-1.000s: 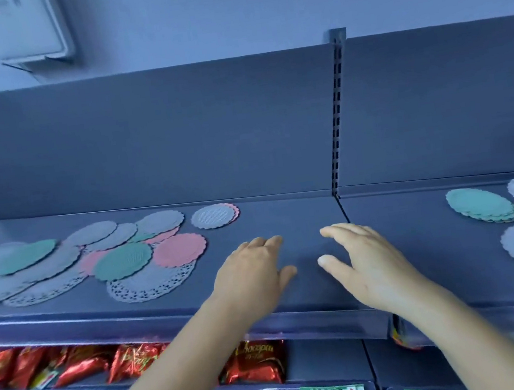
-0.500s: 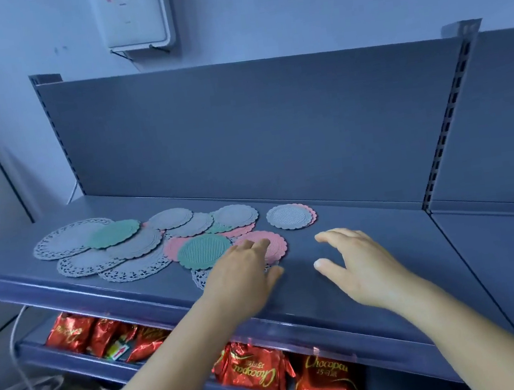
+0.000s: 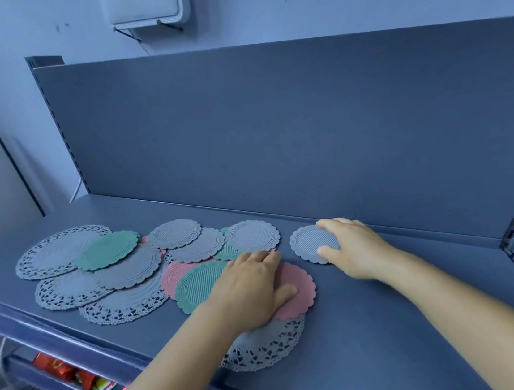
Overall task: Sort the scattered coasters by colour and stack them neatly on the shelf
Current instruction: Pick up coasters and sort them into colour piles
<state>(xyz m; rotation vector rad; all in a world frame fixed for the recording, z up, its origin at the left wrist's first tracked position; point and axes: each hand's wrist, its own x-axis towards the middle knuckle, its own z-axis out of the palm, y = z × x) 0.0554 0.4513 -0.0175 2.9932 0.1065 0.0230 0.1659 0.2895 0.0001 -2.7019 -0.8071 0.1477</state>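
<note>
a long grey-blue shelf (image 3: 378,325) is seen with a tall back panel (image 3: 272,121) behind it. on its left half a loose, overlapping spread of round, scallop-edged coasters is laid: large pale grey lace-rimmed coasters (image 3: 52,255) at the far left and near edge, ribbed grey coasters (image 3: 174,233) toward the far side, a green coaster (image 3: 107,249) on the left, another green one (image 3: 195,285) and pink ones among them. the left hand (image 3: 251,289) is laid flat, fingers relaxed, on a pink coaster (image 3: 296,287) near the front. the right hand (image 3: 351,249) is curled over a small ribbed grey coaster (image 3: 311,243) set apart to the right, thumb and fingers at its rim. red packets (image 3: 63,369) are seen on the shelf below.
</note>
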